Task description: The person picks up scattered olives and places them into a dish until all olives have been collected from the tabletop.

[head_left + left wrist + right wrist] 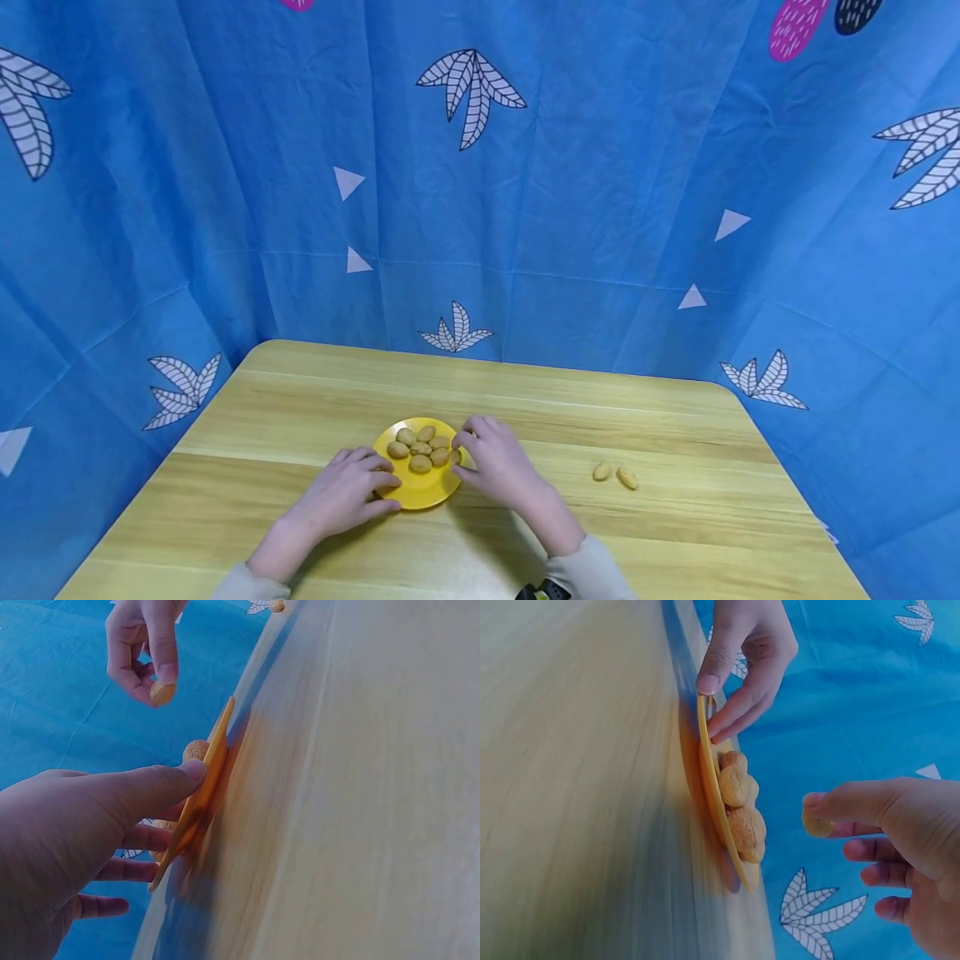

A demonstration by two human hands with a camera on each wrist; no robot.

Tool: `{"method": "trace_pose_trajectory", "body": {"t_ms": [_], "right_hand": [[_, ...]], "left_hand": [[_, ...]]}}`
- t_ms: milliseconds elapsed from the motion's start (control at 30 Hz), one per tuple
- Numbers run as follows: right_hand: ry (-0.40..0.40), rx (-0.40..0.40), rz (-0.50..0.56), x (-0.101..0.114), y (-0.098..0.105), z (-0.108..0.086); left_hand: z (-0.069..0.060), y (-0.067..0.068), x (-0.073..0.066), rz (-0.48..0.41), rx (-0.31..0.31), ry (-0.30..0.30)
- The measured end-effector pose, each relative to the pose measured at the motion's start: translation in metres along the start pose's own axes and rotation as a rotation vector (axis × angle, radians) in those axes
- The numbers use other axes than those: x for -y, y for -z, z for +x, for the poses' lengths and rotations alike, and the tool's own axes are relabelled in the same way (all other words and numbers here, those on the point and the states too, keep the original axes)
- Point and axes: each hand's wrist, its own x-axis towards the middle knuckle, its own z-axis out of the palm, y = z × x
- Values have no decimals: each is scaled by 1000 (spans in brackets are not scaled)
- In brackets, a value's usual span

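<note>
A round yellow plate (420,497) lies on the table with several wrinkled, light-brown walnuts (420,463) on it. My left hand (348,492) holds the plate at its near left rim. The left wrist view shows that thumb at the plate's edge, with the fingers over the upper side. Above the plate's right edge, my right hand (495,462) pinches one walnut (817,823) between thumb and forefinger. The other fingers of that hand are bent and hold nothing. Two more walnuts (626,477) lie on the table to the right.
The wooden table (315,400) has light, striped grain. Behind it and at both sides hangs a blue curtain (600,167) with white leaf and triangle prints. A black band (543,591) is on the right wrist.
</note>
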Motion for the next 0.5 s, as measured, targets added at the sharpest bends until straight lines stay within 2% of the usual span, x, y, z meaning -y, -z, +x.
{"method": "trace_pose_trajectory", "body": {"t_ms": [367, 500], "right_hand": [[28, 36, -9, 6, -8, 14], [36, 58, -5, 9, -12, 19]], "left_hand": [[0, 1, 0, -8, -12, -8], [0, 1, 0, 5, -36, -26]]}}
